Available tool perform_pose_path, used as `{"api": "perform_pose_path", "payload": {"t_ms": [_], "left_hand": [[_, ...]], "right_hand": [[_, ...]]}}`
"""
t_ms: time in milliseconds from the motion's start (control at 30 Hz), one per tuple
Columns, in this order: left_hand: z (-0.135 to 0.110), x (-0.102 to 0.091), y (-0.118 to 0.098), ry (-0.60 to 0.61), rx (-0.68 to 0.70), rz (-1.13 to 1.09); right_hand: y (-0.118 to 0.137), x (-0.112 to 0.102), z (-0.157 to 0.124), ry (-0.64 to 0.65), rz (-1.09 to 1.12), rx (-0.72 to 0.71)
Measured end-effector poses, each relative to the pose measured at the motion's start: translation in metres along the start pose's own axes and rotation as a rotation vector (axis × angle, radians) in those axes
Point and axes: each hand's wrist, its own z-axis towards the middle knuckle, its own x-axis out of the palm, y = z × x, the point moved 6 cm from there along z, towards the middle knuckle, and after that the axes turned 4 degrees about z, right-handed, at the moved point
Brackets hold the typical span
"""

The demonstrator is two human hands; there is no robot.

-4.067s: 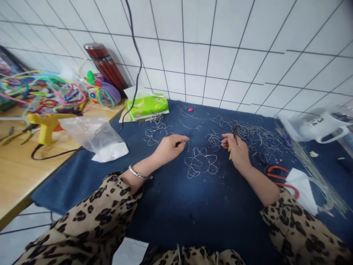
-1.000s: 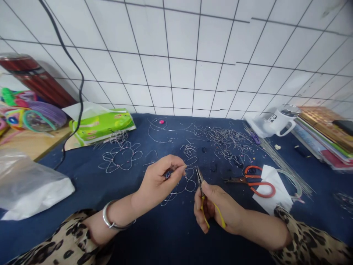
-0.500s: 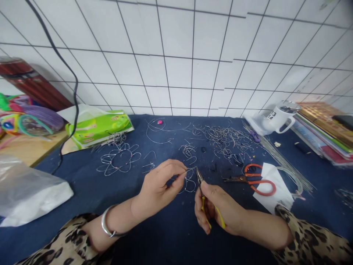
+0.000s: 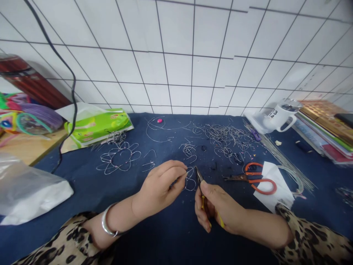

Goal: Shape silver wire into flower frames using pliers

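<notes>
My right hand (image 4: 217,206) is wrapped round needle-nose pliers (image 4: 199,176) with yellow handles, their jaws pointing up and to the left. Just left of the jaws, my left hand (image 4: 162,184) is closed in a pinch on a thin wire, of which barely anything shows at the fingertips. Below and between the hands is a looped wire piece (image 4: 190,184), partly covered by the left fingers. A flower-shaped wire ring (image 4: 119,158) with small pink spots lies to the left. Short bent wires (image 4: 149,165) rest beside it.
Behind the hands lies a tangle of wire scraps (image 4: 226,136). Orange-handled scissors (image 4: 261,179) lie on white paper at right, near straight wires (image 4: 289,162) and a white mug (image 4: 284,116). At left are a green tissue pack (image 4: 100,127) and a plastic bag (image 4: 33,191).
The wire stretch that ran from my left fingertips to the plier tips is now hardly visible. The plier handles look closer together. Both hands stay nearly in place.
</notes>
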Motion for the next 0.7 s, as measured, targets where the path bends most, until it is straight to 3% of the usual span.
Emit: {"api": "perform_pose_path", "payload": {"t_ms": [200, 300, 533, 700], "left_hand": [[-0.002, -0.001, -0.010, 0.043, 0.227, 0.203], [-0.001, -0.004, -0.014, 0.023, 0.273, 0.279], [0.002, -0.008, -0.014, -0.003, 0.159, 0.284], [0.008, -0.013, -0.008, 0.074, 0.041, 0.207]], "right_hand": [[-0.002, -0.002, 0.000, -0.022, -0.065, 0.000], [0.000, -0.001, -0.001, -0.019, -0.142, 0.000], [0.009, -0.001, -0.002, -0.054, -0.352, 0.009], [0.012, -0.003, -0.006, -0.090, -0.467, 0.015]]}}
